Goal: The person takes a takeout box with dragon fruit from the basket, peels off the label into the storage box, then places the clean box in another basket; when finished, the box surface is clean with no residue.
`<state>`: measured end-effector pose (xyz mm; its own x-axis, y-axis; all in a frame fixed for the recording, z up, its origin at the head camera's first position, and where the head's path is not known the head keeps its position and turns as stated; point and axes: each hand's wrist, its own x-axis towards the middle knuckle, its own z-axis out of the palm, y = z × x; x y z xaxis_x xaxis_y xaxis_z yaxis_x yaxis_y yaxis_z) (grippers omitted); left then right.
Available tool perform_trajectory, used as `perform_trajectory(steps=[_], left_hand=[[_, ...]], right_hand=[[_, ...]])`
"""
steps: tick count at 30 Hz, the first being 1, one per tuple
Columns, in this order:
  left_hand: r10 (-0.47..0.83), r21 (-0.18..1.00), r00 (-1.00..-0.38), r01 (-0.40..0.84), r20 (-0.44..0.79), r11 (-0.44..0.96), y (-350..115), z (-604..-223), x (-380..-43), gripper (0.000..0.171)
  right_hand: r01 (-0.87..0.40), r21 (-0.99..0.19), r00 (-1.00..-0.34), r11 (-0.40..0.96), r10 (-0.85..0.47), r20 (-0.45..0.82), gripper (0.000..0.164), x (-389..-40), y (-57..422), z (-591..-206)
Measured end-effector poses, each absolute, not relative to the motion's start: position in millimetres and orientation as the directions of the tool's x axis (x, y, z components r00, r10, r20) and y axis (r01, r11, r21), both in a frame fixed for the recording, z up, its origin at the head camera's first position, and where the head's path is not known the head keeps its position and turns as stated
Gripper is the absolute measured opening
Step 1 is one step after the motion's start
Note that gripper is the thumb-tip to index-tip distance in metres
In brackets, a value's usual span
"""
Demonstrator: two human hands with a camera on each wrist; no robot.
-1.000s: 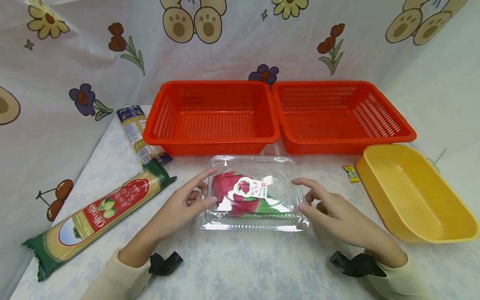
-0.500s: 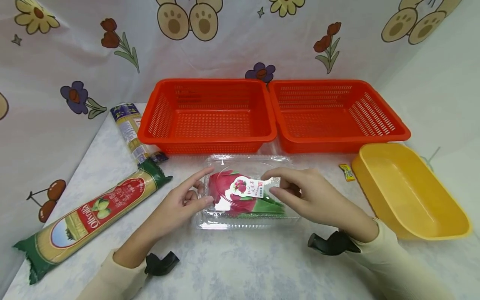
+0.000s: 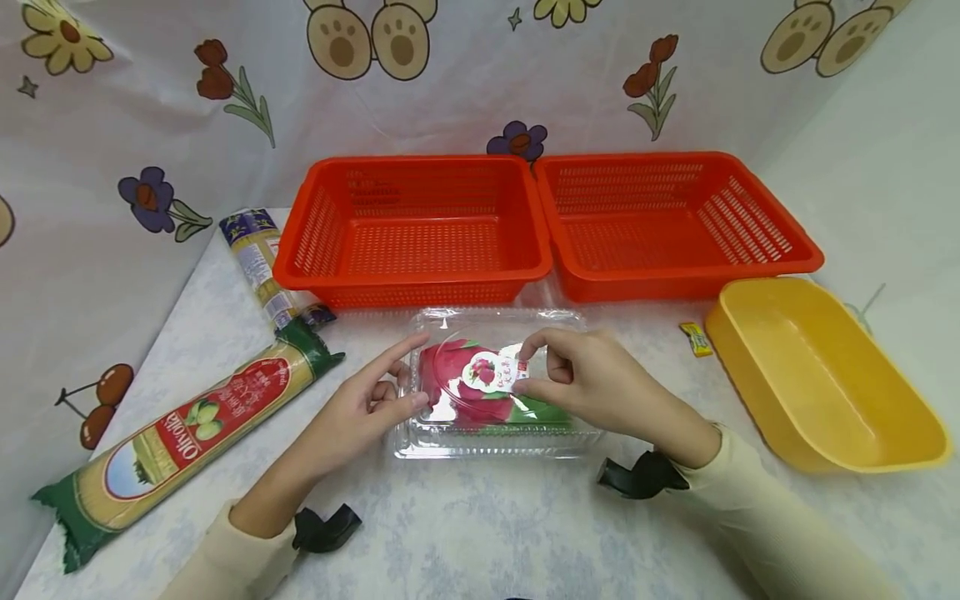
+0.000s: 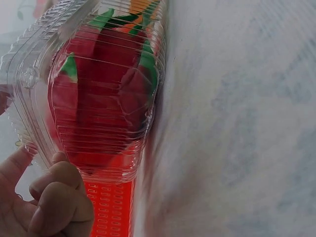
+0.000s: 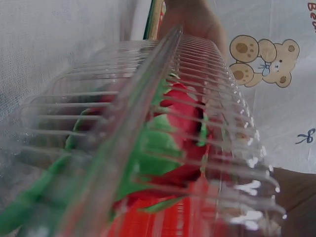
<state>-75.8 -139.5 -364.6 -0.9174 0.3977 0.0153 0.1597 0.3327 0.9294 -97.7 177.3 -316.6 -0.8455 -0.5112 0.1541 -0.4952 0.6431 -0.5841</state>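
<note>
A clear plastic clamshell box [image 3: 495, 450] lies closed on the table, with a red-and-green dragon fruit [image 3: 450, 375] inside. On its lid is a white printed label [image 3: 487, 371]. My left hand [image 3: 367, 396] holds the box's left side, thumb and index finger on the lid; in the left wrist view its fingers meet the rim at a corner. Above the lid, my right hand [image 3: 592, 379] has thumb and index fingertips at the label's right end, apparently pinching it. The box fills most of the right wrist view, where those fingertips are hidden.
Two red plastic baskets [image 3: 412, 287] [image 3: 690, 287] stand side by side behind the box. A yellow tub [image 3: 817, 383] is at the right, with a small yellow candy packet [image 3: 697, 339] beside it. Two packs of spaghetti [image 3: 195, 433] [image 3: 258, 262] lie at the left.
My right hand has left the box's right side and come left over the lid to the label's right end. My left hand and the box stay put.
</note>
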Motion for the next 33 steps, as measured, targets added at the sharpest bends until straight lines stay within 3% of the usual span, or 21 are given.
perform_trajectory(steps=[15, 33], left_hand=[[0.411, 0.925, -0.911, 0.178, 0.027, 0.335, -137.9, -366.7, -76.7, 0.068], [0.389, 0.926, -0.921, 0.148, 0.002, 0.347, -137.7, -369.1, -75.5, 0.068]], right_hand=[[-0.478, -0.635, -0.837, 0.607, -0.535, 0.119, 0.024, -97.6, 181.0, -318.4], [-0.581, -0.702, -0.777, 0.411, -0.537, 0.329, 0.022, -99.6, 178.0, -334.1]])
